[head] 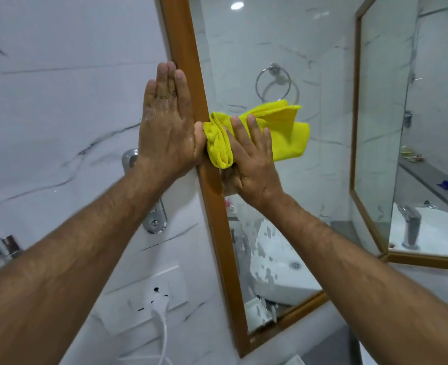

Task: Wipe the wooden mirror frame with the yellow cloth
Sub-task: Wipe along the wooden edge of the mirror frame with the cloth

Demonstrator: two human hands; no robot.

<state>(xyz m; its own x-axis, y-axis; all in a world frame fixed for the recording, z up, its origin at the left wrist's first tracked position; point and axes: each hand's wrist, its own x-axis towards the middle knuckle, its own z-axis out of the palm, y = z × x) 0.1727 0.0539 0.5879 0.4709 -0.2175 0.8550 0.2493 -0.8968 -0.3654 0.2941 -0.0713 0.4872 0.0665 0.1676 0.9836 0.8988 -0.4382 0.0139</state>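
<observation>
A mirror with a brown wooden frame point(183, 48) hangs on the white marbled wall. Its left upright runs from the top of the view down to the lower corner. A bunched yellow cloth point(280, 127) is pressed against the inner edge of that upright and the glass, about halfway up. My right hand point(251, 159) lies flat over the cloth, fingers spread, holding it to the mirror. My left hand point(167, 122) rests flat on the wall and the frame's outer edge, fingers together and pointing up, its thumb touching the cloth. It looks wet.
A white socket plate point(144, 299) with a white plug and cord sits on the wall at lower left. Chrome fittings point(154, 219) are on the wall behind my left forearm. A second framed mirror point(357, 127) stands at right. The glass reflects a white basin and a towel ring.
</observation>
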